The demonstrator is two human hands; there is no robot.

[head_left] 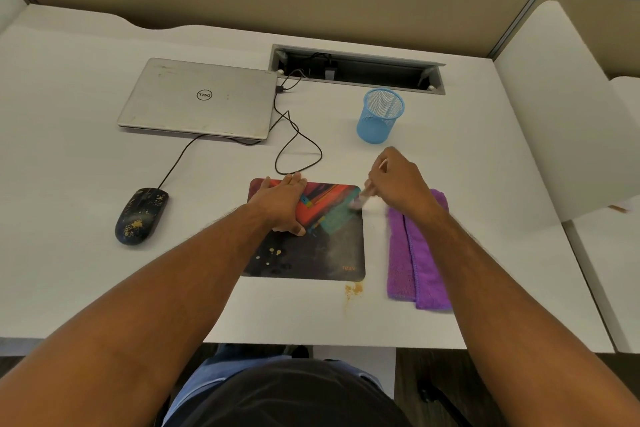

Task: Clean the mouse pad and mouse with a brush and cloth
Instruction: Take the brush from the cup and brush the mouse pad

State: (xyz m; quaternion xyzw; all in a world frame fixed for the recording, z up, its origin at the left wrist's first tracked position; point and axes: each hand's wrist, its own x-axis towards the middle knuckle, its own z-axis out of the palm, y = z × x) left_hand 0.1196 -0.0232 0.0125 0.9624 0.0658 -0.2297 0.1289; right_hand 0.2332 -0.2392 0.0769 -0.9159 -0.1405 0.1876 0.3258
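Desk [104, 270]: white, with a cubicle wall behind it and a cable tray [356, 70] set into its far side.

Mouse pad [332, 246]: dark with a red and teal pattern, flat on the desk near the front edge; yellowish specks on its near left part; a greyish dusty patch on its right part; a small pile of yellow crumbs [353, 289] on the desk just off its near right corner.

Left hand [282, 204]: palm down, fingers stretched out flat, pressing on the far left part of the mouse pad; grasping nothing.

Right hand [398, 180]: clenched around the handle of a brush [363, 196], above the desk just right of the pad; the brush is blurred, its pale bristles at the pad's far right edge; whether they touch the pad cannot be told.

Cloth [415, 260]: purple, folded lengthwise, lying on the desk just to the right of the pad; its far end under the right wrist.

Mouse [140, 217]: black, wired, spotted with yellow specks; on the desk well to the left of the pad; its cable [180, 156] runs toward the laptop.

Laptop [201, 99]: silver, lid shut, at the far left of the desk; a second black cable [298, 135] loops from its right side.

Pen cup [381, 116]: blue mesh, upright, beyond the right hand.
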